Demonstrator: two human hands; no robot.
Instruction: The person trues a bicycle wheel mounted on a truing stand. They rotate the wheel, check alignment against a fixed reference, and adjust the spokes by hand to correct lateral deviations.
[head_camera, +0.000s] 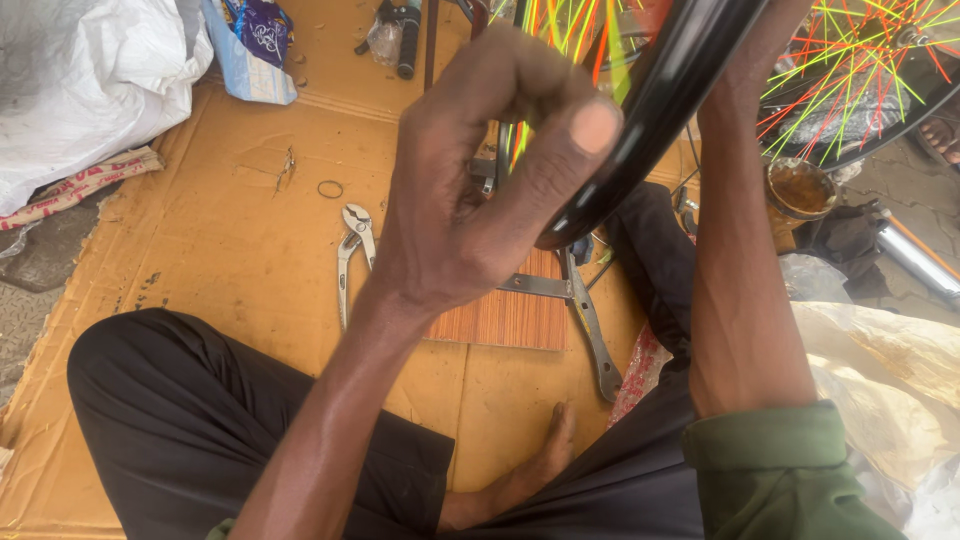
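- One pair of pliers (352, 250) is lying on the cardboard (240, 250), left of the hands.
- The left hand (480, 180) is pinching the one black wheel rim (650, 110), fingers pressed together, thumb flat on it.
- Step, as I judge it: working around the rim; next calls for a steady hold.
- The right hand (745, 60) is reaching behind the rim; its fingers are hidden.
- One spoked wheel (860, 70) is standing at far right.

A glossy black bicycle wheel rim (640, 110) slants from upper right down to centre, held above the cardboard, its lower edge near a thumb. Neon green, orange and red spokes (850, 70) fan out behind it.
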